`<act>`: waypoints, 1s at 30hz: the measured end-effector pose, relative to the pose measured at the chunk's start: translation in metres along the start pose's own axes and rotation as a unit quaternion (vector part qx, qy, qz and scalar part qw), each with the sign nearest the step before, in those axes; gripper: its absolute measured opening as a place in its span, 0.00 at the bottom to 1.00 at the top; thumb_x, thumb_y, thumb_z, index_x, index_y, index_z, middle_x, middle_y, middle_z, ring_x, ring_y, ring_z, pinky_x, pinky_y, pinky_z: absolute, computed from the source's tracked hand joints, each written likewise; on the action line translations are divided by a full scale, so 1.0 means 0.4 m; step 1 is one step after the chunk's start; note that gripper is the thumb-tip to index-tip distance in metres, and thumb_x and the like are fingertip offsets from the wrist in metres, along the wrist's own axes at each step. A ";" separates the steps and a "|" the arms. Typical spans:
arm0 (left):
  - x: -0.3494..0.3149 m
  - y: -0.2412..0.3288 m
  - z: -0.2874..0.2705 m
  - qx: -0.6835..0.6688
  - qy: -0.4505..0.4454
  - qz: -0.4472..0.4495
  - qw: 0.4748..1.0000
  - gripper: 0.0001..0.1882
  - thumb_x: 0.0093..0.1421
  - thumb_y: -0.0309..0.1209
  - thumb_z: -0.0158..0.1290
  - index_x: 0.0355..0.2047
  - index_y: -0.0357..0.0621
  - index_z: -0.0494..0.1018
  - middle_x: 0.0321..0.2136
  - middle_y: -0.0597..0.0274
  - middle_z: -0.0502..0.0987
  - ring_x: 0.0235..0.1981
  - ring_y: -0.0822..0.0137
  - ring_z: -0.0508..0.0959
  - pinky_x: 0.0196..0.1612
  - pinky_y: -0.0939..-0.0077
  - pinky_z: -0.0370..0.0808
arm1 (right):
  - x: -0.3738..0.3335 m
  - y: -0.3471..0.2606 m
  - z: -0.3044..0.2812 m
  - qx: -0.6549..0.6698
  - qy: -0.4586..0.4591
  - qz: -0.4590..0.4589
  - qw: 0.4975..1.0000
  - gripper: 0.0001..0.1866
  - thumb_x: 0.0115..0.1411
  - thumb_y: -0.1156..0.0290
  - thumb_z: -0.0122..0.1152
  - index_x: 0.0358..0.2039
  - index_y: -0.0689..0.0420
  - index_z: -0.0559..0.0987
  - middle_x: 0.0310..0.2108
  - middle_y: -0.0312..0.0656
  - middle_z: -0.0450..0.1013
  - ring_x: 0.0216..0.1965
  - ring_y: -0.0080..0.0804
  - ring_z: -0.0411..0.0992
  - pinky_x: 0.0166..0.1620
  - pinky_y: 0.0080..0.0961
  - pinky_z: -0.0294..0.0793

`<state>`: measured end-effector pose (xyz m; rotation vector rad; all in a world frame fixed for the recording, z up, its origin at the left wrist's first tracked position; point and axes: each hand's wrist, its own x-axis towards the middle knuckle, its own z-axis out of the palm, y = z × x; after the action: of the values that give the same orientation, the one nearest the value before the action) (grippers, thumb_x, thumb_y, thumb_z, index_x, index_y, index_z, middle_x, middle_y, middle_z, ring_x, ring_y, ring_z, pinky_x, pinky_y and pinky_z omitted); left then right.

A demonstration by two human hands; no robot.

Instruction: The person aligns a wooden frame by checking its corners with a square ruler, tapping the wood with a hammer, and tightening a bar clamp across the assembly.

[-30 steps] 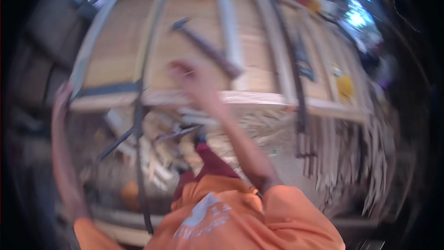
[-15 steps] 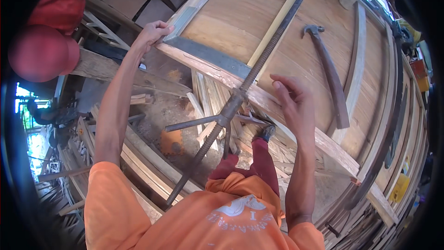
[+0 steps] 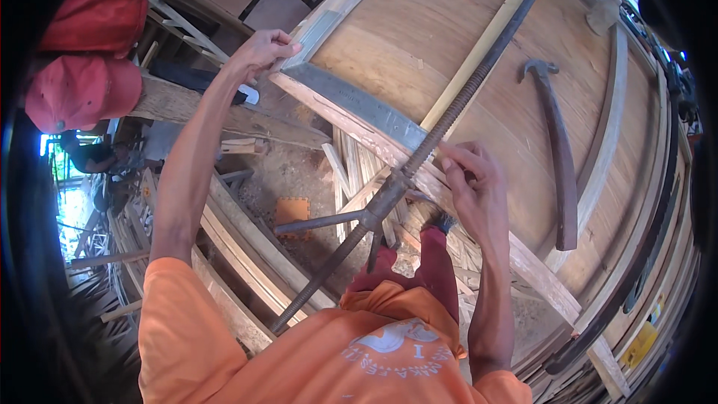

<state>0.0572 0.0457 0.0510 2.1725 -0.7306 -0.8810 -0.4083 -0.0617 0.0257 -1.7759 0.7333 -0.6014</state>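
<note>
Metal square [image 3: 357,100] between hands, left hand [image 3: 260,53] at corner, grip unclear, right hand [image 3: 479,182] half-open

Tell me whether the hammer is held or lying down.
Lying down: the hammer rests on the wooden panel, its handle clear of both the left hand and the right hand.

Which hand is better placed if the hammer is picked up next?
Probably the right hand: it is nearer the hammer, on the same side of the threaded bar. The left hand is across that bar, by the metal square.
</note>
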 end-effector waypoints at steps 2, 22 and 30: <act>0.007 0.011 -0.002 0.067 0.007 -0.014 0.998 0.19 0.62 0.38 0.69 0.46 0.38 0.78 0.33 0.68 0.77 0.30 0.78 0.72 0.29 0.79 0.67 | 0.004 0.004 0.003 0.016 -0.002 0.009 1.000 0.14 0.65 0.79 0.61 0.50 0.63 0.86 0.34 0.39 0.75 0.30 0.23 0.68 0.35 0.23 0.67; 0.038 0.037 -0.025 0.139 -0.055 -0.029 0.988 0.20 0.62 0.41 0.69 0.46 0.42 0.77 0.37 0.67 0.78 0.37 0.73 0.77 0.37 0.70 0.76 | 0.424 -0.062 0.099 -0.175 -0.399 -0.026 0.900 0.11 0.54 0.68 0.76 0.28 0.64 0.85 0.24 0.45 0.81 0.28 0.34 0.80 0.35 0.34 0.78; 0.033 0.048 -0.022 0.179 -0.048 -0.037 0.982 0.21 0.61 0.42 0.69 0.46 0.43 0.77 0.37 0.68 0.77 0.40 0.72 0.76 0.38 0.69 0.76 | 0.398 -0.028 0.100 -0.129 -0.381 -0.056 0.914 0.11 0.53 0.69 0.79 0.28 0.63 0.85 0.24 0.42 0.81 0.27 0.30 0.79 0.33 0.31 0.76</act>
<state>0.0673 0.0278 0.0652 2.5003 -0.9184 -0.9561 -0.2691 -0.1494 0.0316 -2.0915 0.1667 0.1524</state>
